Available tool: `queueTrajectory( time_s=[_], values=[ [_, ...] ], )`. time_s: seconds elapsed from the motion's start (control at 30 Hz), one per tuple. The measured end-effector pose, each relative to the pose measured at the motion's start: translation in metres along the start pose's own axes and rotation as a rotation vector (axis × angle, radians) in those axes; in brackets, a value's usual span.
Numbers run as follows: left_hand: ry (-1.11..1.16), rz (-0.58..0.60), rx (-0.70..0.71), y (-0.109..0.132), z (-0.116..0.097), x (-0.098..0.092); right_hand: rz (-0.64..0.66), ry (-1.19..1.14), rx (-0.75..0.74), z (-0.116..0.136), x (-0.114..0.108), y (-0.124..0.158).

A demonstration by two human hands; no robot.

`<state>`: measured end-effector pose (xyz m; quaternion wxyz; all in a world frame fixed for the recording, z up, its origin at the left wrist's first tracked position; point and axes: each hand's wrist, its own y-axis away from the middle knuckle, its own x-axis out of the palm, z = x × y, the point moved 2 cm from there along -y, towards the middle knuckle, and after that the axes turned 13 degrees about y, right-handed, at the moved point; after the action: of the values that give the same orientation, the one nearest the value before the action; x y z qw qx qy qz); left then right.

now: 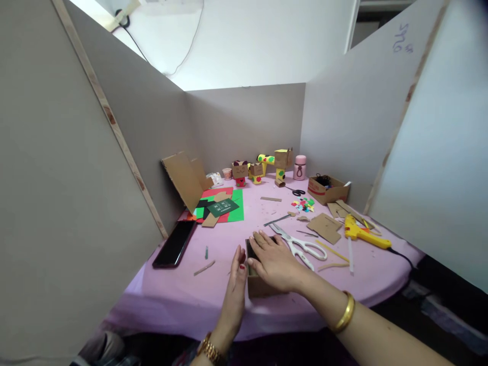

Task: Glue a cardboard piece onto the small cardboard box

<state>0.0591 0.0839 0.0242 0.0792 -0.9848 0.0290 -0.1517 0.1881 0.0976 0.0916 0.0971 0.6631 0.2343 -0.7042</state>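
Observation:
A small brown cardboard box with a dark inside sits on the pink table near its front edge. My right hand lies flat on top of the box and covers most of it. My left hand stands edge-on against the box's left side, fingers straight and together. White-handled scissors lie just right of my right hand.
A yellow glue gun, cardboard scraps and a small open carton lie at the right. Coloured paper sheets, a leaning cardboard piece and a black phone are at the left. Cardboard figures stand at the back. Grey partition walls enclose the table.

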Motion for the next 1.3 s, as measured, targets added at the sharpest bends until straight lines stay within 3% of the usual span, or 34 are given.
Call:
queueTrajectory(
  time_s=[1.3],
  values=[
    [-0.113, -0.017, 0.007, -0.0005, -0.0038, 0.003, -0.022, -0.001, -0.002, 0.001, -0.0033, 0.0008]
  ],
)
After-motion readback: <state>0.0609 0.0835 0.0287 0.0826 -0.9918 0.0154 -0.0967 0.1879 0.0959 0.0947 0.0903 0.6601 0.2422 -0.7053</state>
